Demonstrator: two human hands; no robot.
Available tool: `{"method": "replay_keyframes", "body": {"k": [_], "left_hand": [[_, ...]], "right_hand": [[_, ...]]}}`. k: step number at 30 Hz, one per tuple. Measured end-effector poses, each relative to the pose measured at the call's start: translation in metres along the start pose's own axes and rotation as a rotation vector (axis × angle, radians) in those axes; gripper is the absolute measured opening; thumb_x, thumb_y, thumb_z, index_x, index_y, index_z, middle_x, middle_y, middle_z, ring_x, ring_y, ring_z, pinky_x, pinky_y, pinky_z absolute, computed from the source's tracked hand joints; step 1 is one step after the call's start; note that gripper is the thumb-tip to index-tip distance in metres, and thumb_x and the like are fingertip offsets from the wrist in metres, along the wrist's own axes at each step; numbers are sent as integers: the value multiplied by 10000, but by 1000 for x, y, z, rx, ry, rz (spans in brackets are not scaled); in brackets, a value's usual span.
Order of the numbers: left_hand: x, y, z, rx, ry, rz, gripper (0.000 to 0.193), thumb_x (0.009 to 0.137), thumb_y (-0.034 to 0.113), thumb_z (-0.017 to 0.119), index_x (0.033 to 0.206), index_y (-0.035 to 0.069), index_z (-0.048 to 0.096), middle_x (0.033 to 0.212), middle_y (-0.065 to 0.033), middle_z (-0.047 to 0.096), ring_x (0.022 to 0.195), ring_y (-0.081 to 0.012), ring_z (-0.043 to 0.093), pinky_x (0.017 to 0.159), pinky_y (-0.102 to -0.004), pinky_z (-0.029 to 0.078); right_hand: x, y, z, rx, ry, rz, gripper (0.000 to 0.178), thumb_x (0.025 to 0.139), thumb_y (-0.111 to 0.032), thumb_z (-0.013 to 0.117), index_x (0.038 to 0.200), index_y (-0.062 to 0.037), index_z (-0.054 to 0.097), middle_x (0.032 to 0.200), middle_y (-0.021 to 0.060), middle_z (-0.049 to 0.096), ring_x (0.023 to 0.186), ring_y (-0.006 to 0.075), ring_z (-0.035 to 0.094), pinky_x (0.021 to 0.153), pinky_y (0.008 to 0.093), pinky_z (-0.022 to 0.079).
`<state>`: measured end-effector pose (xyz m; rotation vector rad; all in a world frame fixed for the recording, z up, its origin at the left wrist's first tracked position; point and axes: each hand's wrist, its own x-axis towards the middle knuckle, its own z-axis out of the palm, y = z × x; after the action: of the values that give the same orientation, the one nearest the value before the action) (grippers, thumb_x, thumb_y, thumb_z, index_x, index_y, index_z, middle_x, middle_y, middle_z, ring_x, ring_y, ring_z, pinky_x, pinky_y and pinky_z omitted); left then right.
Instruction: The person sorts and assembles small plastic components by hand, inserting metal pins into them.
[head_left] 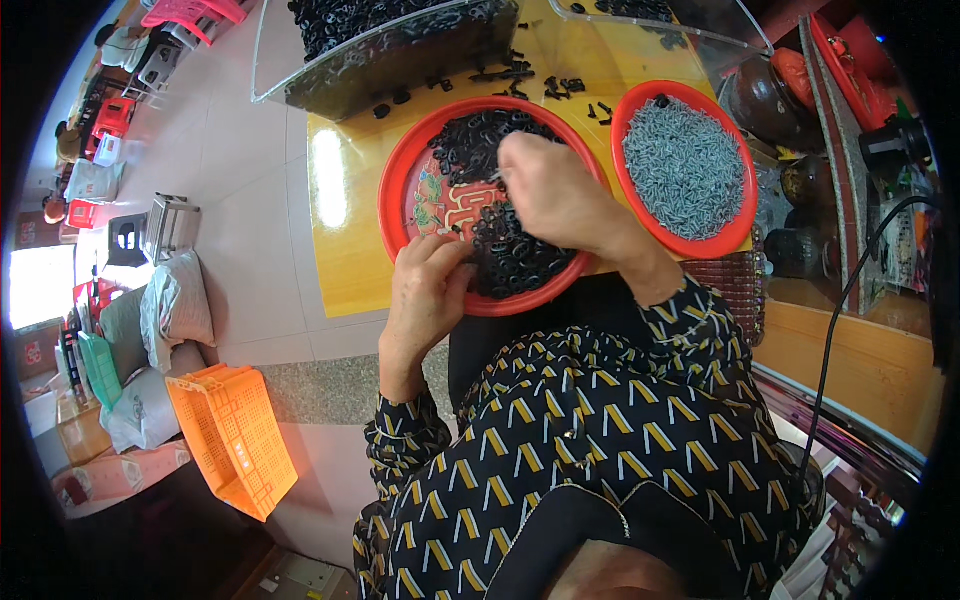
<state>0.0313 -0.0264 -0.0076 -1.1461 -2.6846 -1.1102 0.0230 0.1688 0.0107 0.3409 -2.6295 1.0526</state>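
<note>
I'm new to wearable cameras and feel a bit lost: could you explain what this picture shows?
No machine is at work here: these are a person's own bare hands. A fisheye camera on their head, the left of two, looks down, so straight edges bend toward the rim.

On the yellow tabletop stands a red tray of small black rings. Right of it, another red tray holds grey screws. Clear bins of black parts stand at the far side.

The left hand is at the near left rim, fingertips by a tiny dark piece. The right hand is over the rings, blurred; I can't tell what it holds.
</note>
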Motion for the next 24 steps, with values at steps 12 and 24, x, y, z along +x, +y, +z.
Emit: {"method": "replay_keyframes", "body": {"k": [12,24], "left_hand": [[43,-2,20,-51,103,-72,125,649,-7,584,774,4,594,728,-141,540,730,-308,516,652,-374,411],[51,-4,29,135,-23,-97,139,575,-40,554,696,24,534,690,-145,525,730,-328,507,673,-401,395]], "right_hand": [[-39,7,-23,480,-108,437,49,785,-7,504,750,-19,471,648,-20,465,601,51,491,537,198,421],[-43,5,-8,685,-94,428,98,770,28,537,862,-7,545,702,-25,492,626,28,445,541,174,390]]}}
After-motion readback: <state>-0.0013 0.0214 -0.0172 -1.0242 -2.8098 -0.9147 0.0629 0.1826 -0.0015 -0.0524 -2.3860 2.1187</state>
